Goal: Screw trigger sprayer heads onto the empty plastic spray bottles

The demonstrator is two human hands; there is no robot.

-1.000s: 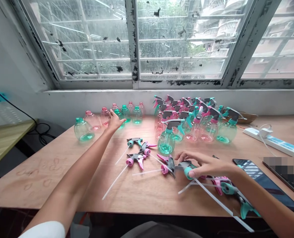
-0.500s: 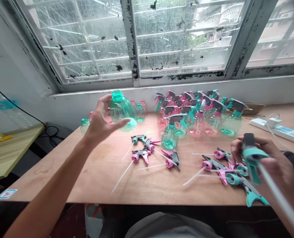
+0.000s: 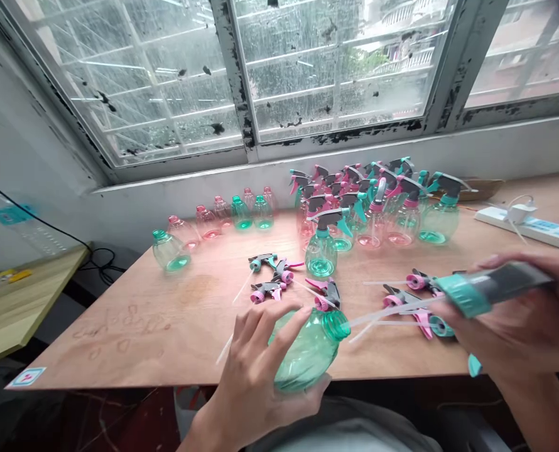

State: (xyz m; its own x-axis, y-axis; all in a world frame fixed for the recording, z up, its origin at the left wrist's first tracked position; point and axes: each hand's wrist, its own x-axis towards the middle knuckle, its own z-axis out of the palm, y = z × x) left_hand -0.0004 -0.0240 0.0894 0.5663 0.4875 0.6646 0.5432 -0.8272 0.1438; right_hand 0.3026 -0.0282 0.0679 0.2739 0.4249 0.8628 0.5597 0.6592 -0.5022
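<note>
A clear green bottle [image 3: 303,355] is gripped in my left hand [image 3: 255,364], tilted so its open neck points right. My right hand [image 3: 519,320] is closed around a grey and teal spray trigger head [image 3: 496,289]. Its pale dip tube [image 3: 392,312] reaches left, and the tube's tip is at the bottle's mouth; I cannot tell how far inside it is. Beneath and beside my right hand lie several loose pink and teal spray heads [image 3: 402,298]. More loose spray heads [image 3: 270,289] lie just beyond my left hand.
Several open green and pink bottles [image 3: 208,223] stand at the back left of the wooden table [image 3: 133,314]. Many bottles with spray heads fitted [image 3: 355,213] crowd the back centre. A white power strip [image 3: 543,229] lies at the right, below the window ledge.
My left hand took the green bottle from the back row and brought it to the front edge, tilting it. My right hand lifted the spray head and turned its tube toward the bottle's mouth.
</note>
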